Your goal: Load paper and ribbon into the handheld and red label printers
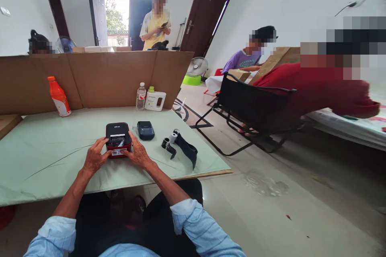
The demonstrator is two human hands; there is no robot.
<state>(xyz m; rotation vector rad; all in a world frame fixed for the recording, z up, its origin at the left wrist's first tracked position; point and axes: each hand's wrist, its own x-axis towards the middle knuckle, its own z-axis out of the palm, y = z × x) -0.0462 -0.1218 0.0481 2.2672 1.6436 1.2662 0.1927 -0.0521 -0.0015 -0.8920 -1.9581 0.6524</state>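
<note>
A small black and red label printer (118, 130) sits on the pale green tabletop (54, 148) in front of me. My left hand (95, 154) grips its left side, the thumb at the front lower edge. On the opposite side my right hand (138, 150) grips it, with the thumb near a white printed sticker on the front. A clear or shiny piece lies on the printer's top. Just right of it stands a smaller dark blue portable printer (145, 130). Further right are small rolls (173, 135) and a curled black strip (187, 149).
A cardboard screen (111, 80) borders the table's back. Before it stand an orange bottle (59, 96), a clear water bottle (140, 97) and a white jug (155, 100). The table's right edge slants near the rolls. A person in red sits on a black folding chair (253, 104); others are beyond.
</note>
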